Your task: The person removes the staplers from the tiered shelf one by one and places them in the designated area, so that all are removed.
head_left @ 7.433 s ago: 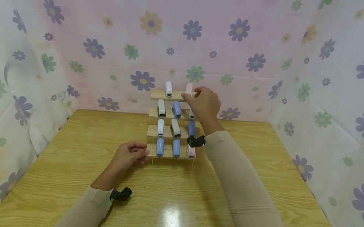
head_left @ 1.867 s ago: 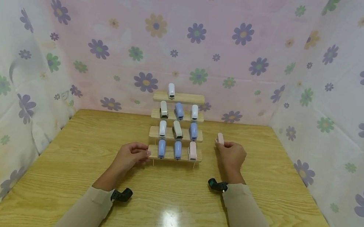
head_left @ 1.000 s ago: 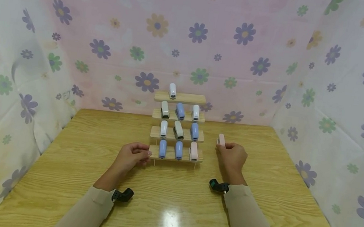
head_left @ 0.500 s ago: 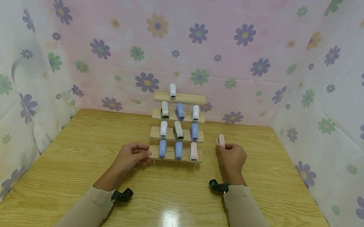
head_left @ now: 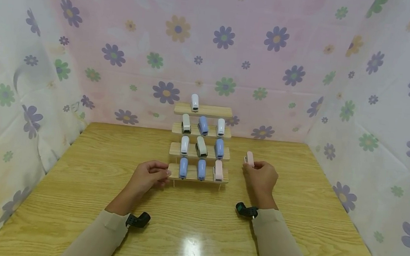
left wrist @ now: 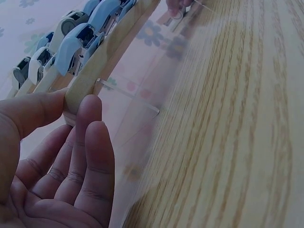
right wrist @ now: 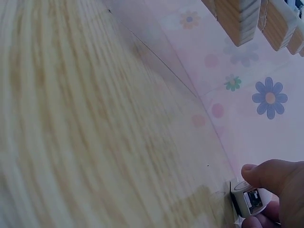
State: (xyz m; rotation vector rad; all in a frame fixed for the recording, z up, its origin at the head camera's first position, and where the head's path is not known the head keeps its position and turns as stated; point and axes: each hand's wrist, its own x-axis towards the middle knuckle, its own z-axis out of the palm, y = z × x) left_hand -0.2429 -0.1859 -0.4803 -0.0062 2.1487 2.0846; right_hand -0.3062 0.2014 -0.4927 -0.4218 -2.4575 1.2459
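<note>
A tiered wooden display rack stands at the middle of the table, with small staplers on its shelves. My left hand pinches the left end of the lowest shelf between thumb and finger; the shelf end shows close up in the left wrist view. To the right of the rack, my right hand holds a pink stapler by its near end, low over or on the table. In the right wrist view this stapler sits between thumb and fingers, partly hidden by them.
One white stapler stands on the top shelf's left part. Lower shelves bear blue, white and grey staplers, plus a pink one at the lowest right. Flowered cloth encloses the wooden table at the back and sides.
Since the oldest frame, my right hand has brought the pink stapler from the top shelf down to the right of the rack. Over the last second almost nothing has moved; my left hand stays put.
</note>
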